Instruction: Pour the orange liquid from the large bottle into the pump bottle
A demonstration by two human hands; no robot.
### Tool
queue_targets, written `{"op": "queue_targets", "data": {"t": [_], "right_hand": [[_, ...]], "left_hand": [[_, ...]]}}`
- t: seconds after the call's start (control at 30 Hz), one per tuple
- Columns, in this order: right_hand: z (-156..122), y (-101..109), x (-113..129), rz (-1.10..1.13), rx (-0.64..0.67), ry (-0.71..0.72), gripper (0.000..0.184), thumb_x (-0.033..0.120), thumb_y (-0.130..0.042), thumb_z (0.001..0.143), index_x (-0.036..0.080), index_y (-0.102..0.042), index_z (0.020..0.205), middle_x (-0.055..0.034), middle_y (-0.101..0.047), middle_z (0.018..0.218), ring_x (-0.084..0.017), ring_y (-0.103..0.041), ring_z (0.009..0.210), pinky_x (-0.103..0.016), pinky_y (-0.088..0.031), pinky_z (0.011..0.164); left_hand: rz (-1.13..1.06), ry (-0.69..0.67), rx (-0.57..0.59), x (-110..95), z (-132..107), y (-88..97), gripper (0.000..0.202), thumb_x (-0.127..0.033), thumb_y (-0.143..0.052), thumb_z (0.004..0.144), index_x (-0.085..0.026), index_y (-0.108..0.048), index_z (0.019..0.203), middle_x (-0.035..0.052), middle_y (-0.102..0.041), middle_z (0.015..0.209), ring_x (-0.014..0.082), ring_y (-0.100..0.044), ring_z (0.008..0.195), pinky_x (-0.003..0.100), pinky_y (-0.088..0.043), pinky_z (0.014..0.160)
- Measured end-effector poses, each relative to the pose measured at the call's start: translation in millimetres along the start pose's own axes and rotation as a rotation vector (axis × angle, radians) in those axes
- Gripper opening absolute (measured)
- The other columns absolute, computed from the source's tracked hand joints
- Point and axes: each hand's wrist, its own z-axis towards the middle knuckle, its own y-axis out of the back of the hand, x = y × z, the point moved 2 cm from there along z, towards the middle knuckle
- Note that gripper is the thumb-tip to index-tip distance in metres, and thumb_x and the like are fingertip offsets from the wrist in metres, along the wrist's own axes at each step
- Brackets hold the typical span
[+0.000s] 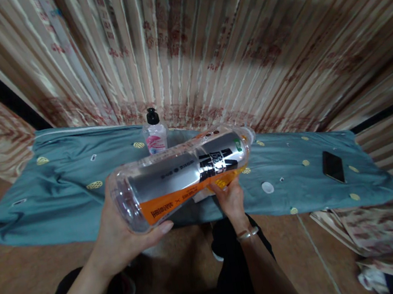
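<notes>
A large clear plastic bottle (182, 175) with a silver, black and orange label lies on its side in the air above a teal cloth-covered surface (72, 199). My left hand (120, 231) cups its base end, fingers wrapped under it. My right hand (230, 197) grips the label's underside near the neck end, fingers closed on it; a bracelet sits on that wrist. The bottle's open mouth points right and away. A small white round cap (267, 187) lies on the cloth just right of my right hand.
A small bottle with a black cap and pink label (155, 135) stands at the back of the cloth. A dark phone (333, 166) lies at the right. Striped curtains (200, 40) hang behind. My dark-clothed legs are below, over a brown floor.
</notes>
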Motion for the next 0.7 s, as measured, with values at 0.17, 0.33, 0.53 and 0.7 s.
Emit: {"op": "queue_targets", "data": {"t": [0.17,0.33,0.53,0.7], "right_hand": [[0.3,0.3,-0.2,0.005,0.012,0.001,0.085,0.066,-0.079,0.081,0.012,-0.054,0.142,-0.0223,-0.083,0.116,-0.041,-0.081,0.109,-0.048,-0.061,0.089],[0.6,0.5,-1.8,-0.002,0.006,0.020,0.082,0.068,-0.079,0.081,0.014,-0.057,0.140,-0.0212,-0.083,0.116,-0.039,-0.080,0.110,-0.046,-0.061,0.088],[-0.3,0.5,-0.9,0.000,0.014,0.006,0.082,0.064,-0.079,0.083,0.014,-0.056,0.143,-0.0213,-0.083,0.119,-0.039,-0.080,0.111,-0.046,-0.061,0.089],[-0.8,1.2,1.0,0.009,0.034,-0.002,0.084,0.061,-0.080,0.082,0.010,-0.054,0.144,-0.0244,-0.082,0.120,-0.042,-0.080,0.115,-0.047,-0.061,0.090]], "left_hand": [[-0.004,-0.032,0.005,-3.3,2.3,0.6,0.086,-0.052,-0.095,0.074,-0.038,-0.064,0.152,0.0087,-0.073,0.133,0.0420,-0.078,0.119,0.064,-0.070,0.103],[0.007,-0.035,0.001,-2.4,2.3,0.3,0.089,-0.051,-0.097,0.071,-0.039,-0.064,0.152,0.0096,-0.074,0.132,0.0447,-0.078,0.118,0.069,-0.068,0.103],[0.005,-0.006,0.021,-0.2,0.1,-0.1,0.089,-0.052,-0.095,0.073,-0.037,-0.063,0.154,0.0117,-0.073,0.135,0.0475,-0.077,0.121,0.073,-0.066,0.105],[0.013,-0.049,0.022,-3.4,1.6,0.7,0.084,-0.050,-0.093,0.077,-0.037,-0.062,0.154,0.0107,-0.075,0.133,0.0426,-0.079,0.119,0.065,-0.070,0.102]]}}
